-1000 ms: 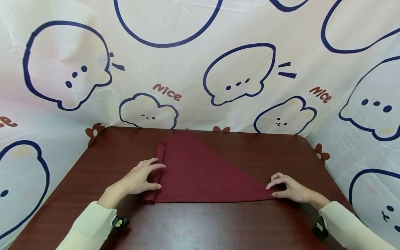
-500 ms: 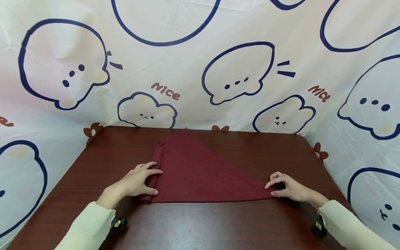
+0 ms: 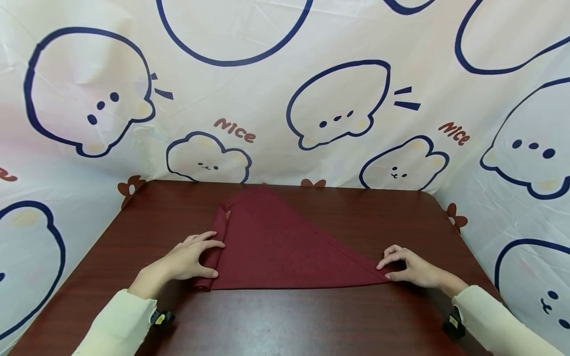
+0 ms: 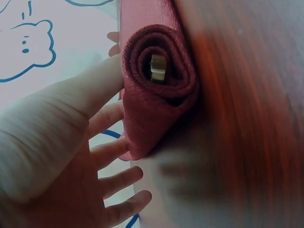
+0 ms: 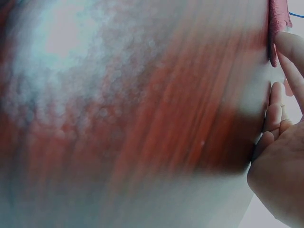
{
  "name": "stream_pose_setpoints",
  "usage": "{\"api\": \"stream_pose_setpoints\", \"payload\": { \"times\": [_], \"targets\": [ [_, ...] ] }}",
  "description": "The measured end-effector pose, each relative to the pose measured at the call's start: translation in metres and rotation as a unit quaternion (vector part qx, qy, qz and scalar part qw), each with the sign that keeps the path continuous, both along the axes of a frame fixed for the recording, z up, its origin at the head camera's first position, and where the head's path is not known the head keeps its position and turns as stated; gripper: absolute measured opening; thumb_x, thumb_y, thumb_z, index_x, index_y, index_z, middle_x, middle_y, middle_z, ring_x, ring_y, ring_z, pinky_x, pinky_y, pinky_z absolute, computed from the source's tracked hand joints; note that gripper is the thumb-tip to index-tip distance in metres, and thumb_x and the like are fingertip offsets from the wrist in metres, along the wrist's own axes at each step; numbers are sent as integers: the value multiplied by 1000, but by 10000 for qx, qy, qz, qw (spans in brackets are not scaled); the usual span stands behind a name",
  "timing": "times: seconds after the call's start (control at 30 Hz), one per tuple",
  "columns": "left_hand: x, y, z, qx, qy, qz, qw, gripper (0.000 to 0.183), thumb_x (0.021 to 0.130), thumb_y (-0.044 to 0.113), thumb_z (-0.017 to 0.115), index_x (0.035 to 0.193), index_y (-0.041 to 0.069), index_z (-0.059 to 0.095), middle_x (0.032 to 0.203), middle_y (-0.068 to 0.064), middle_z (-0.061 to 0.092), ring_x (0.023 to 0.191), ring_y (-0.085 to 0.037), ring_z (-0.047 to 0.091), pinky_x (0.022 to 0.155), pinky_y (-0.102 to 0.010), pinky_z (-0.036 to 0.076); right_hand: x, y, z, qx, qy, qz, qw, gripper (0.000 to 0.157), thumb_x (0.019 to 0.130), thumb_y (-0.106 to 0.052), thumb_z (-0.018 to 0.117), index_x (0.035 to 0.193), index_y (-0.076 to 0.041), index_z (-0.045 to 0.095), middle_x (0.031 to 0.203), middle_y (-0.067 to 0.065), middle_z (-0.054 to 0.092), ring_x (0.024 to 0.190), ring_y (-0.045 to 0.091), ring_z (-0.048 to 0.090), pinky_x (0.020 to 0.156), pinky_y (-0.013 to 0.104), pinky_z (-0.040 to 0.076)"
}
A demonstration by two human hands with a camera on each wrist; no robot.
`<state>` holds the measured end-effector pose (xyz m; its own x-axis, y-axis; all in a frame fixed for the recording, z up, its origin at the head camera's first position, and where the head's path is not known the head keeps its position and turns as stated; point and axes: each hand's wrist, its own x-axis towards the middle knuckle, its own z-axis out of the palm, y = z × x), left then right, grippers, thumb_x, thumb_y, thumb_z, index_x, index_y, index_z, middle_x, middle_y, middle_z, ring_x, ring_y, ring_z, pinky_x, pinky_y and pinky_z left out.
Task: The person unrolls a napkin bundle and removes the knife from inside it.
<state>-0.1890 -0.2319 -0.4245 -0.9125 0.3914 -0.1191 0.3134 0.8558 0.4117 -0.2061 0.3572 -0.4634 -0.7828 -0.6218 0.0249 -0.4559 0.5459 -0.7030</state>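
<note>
A dark red cloth (image 3: pixel 285 247) lies folded in a triangle on the table, its peak near the back edge. Its left side is wound into a roll (image 3: pixel 211 254). In the left wrist view, the open end of the roll shows coiled layers around a gold-coloured metal piece (image 4: pixel 158 67); the rest of that piece is hidden. My left hand (image 3: pixel 184 259) holds the roll near its front end, thumb and fingers spread around it. At the far right corner of the cloth, my right hand (image 3: pixel 414 267) pinches the tip between thumb and index finger.
The brown wooden table (image 3: pixel 285 321) has rounded back corners. A cream curtain (image 3: pixel 338 39) with blue cartoon outlines hangs around the back and sides. A small tan spot (image 3: pixel 228 214) shows at the upper part of the roll.
My left hand has moved left with the roll, which is unwinding, so the flat part of the cloth is wider. The right hand stays at its corner. A tan spot now shows by the roll.
</note>
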Motion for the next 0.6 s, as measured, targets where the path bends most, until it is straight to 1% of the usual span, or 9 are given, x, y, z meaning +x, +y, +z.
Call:
{"api": "stream_pose_setpoints", "payload": {
  "times": [0.13, 0.33, 0.53, 0.6],
  "targets": [
    [-1, -4, 2, 15, 1, 20, 10000, 66, 77, 37, 86, 135, 16, 62, 156, -22, 42, 138, -52, 36, 102, -75, 34, -1, 0, 1, 21, 26, 7, 10000, 17, 91, -16, 75, 107, -16, 77, 111, 2, 55, 105, -4, 45, 88, 22, 39],
    [0, -8, 5, 46, -56, 38, 10000, 67, 77, 37, 87, 135, 16, 61, 156, -22, 42, 137, -53, 37, 102, -76, 34, 0, 0, -1, 51, -89, -134, 9999, 17, 90, -17, 76, 107, -18, 77, 111, 0, 54, 104, -3, 44, 88, 23, 39],
    [0, -12, 1, 64, -144, 74, 9998, 68, 76, 38, 87, 135, 18, 60, 157, -22, 41, 138, -52, 36, 102, -76, 34, 0, 1, -3, 38, -69, -57, 10000, 17, 91, -17, 75, 107, -18, 77, 111, 1, 54, 105, -3, 44, 88, 23, 39],
    [0, -14, 1, 110, -145, 80, 9998, 68, 76, 38, 88, 134, 18, 60, 157, -22, 41, 138, -52, 36, 101, -76, 34, 0, 1, -3, 19, -42, -89, 10000, 17, 90, -16, 76, 107, -18, 77, 111, 0, 54, 105, -4, 44, 88, 23, 39]
  ]
}}
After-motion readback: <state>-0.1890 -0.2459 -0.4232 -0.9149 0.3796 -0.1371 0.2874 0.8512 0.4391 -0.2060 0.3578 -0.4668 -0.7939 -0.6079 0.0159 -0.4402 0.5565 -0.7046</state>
